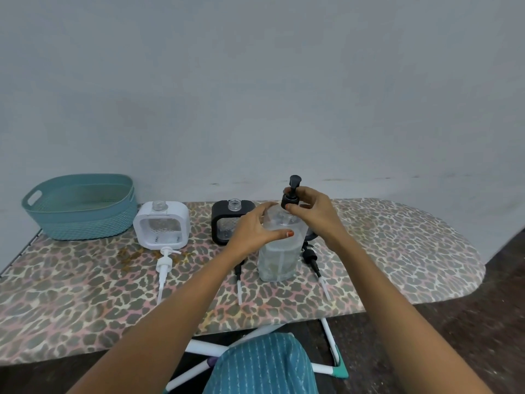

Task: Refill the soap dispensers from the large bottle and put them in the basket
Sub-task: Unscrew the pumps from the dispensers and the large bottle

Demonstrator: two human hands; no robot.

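A large clear bottle [279, 260] stands upright on the ironing board [85, 294]. My left hand [257, 228] grips its upper body. My right hand [311, 209] pinches the black pump cap [291, 194] on its neck. A white dispenser [161, 224] and a black dispenser [224, 223] stand behind with open necks. A third dispenser is mostly hidden behind the bottle. A white pump [164, 265] and two black pumps [238, 275] [312, 260] lie on the board. The teal basket [81, 207] sits far left and looks empty.
The leopard-print board runs against a grey wall and rounds off at the right. A brown stain [133, 253] marks the cover near the white pump. Board legs [329, 348] cross on the dark floor below.
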